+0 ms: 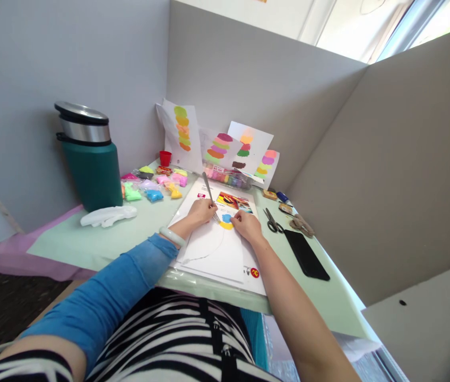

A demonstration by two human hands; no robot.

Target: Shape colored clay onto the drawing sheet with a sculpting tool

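Observation:
My left hand [201,211] grips a thin metal tool [209,191], its tip down on the white sheet [217,252] beside a blue clay patch [227,217] and a yellow clay patch [226,226]. My right hand [248,225] presses its fingertips on the sheet at the clay's right edge. A pencilled curve runs across the paper below the clay. A printed colour picture [235,201] lies just beyond the hands.
Green table mat [101,241] holds a teal flask [89,159], white cloth [107,216], bagged clay pieces [153,183], red cup [165,157], clay box [228,178], scissors [273,222], black phone [306,254]. Colour-swatch sheets [183,132] lean on the grey partition.

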